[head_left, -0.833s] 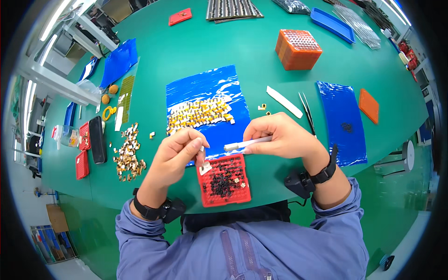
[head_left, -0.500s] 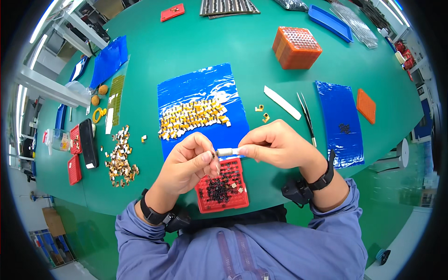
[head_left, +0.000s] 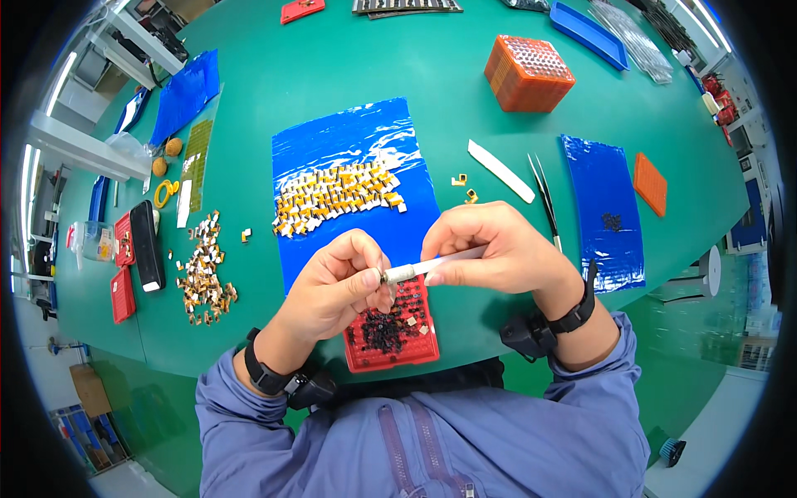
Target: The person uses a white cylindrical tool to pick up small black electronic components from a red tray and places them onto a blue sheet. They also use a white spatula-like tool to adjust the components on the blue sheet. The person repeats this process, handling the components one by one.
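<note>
My right hand [head_left: 496, 247] grips a slim white pen-shaped tool [head_left: 432, 266] with a metal tip that points left. My left hand [head_left: 340, 282] pinches a tiny part against that tip with thumb and fingers. Both hands hover above a small red tray [head_left: 390, 336] that holds small black parts and a few pale ones, at the near edge of the green table. Just beyond the hands lies a blue plastic sheet [head_left: 353, 178] with rows of small yellow-and-white parts [head_left: 336, 195].
Tweezers [head_left: 545, 199] and a white strip [head_left: 501, 170] lie right of the sheet, then a second blue sheet [head_left: 604, 212] with black bits. An orange block tray [head_left: 528, 73] stands behind. A loose heap of yellow parts [head_left: 202, 270] and a black case [head_left: 148, 245] lie to the left.
Both hands have kept the tool and the part together over the red tray, drawing slightly closer to each other. The view has shifted a little.
</note>
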Demonstrator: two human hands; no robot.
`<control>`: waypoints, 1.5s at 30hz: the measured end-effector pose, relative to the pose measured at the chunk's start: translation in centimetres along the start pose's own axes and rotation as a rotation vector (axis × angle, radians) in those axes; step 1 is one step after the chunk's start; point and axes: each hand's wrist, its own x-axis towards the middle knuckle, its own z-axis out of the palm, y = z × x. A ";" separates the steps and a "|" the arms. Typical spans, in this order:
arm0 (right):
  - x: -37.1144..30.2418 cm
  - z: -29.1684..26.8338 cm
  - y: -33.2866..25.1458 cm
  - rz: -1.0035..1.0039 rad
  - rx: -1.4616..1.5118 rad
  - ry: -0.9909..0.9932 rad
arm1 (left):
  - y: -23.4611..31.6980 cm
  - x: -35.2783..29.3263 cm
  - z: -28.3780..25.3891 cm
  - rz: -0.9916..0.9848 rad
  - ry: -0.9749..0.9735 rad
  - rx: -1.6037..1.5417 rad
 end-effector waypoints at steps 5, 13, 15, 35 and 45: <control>-0.2 -0.3 -0.2 0.022 -0.124 -0.062 | 0.0 0.0 0.0 0.007 0.015 0.031; -0.3 -0.3 0.2 0.041 -0.112 -0.067 | 0.1 -0.1 0.1 0.004 0.033 0.089; -0.3 -0.1 -0.4 0.050 -0.075 -0.065 | 0.1 -0.2 0.1 0.008 0.039 0.095; -0.4 -0.6 0.0 -0.001 -0.083 -0.095 | 0.1 -0.3 0.2 0.029 0.010 0.141; -0.4 -0.5 -1.0 0.093 -0.069 -0.098 | 0.2 -0.4 0.2 0.027 -0.009 0.174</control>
